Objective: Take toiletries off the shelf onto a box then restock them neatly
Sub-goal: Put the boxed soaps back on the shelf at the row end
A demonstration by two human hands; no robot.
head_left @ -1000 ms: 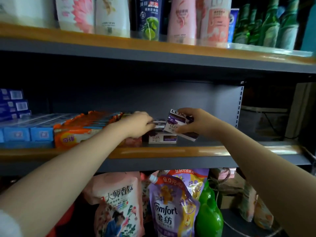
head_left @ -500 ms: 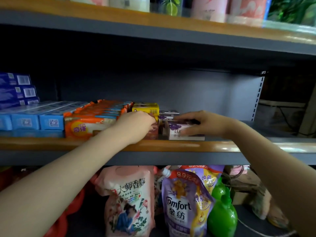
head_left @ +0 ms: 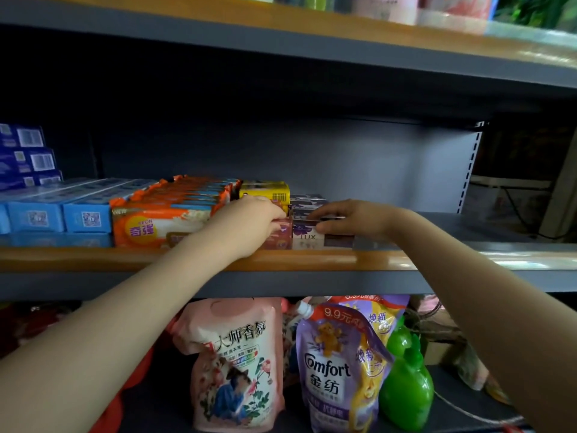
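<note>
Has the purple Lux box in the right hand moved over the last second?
Yes. The purple Lux box went from raised and tilted down onto the shelf, beside the pink box, right hand on it.

— What are the arms doing on your feed?

— Both are reaching forward and upward, bare forearms converging toward the middle. I'm seeing the left hand [head_left: 249,225] lying knuckles-up, its fingers curling down and out of sight (so I can't judge its grip).

— And the other one?

— The right hand [head_left: 349,218] is lying palm-down, fingers extending flat toward the left hand, thumb tucking underneath. The two hands are sitting just apart.
</note>
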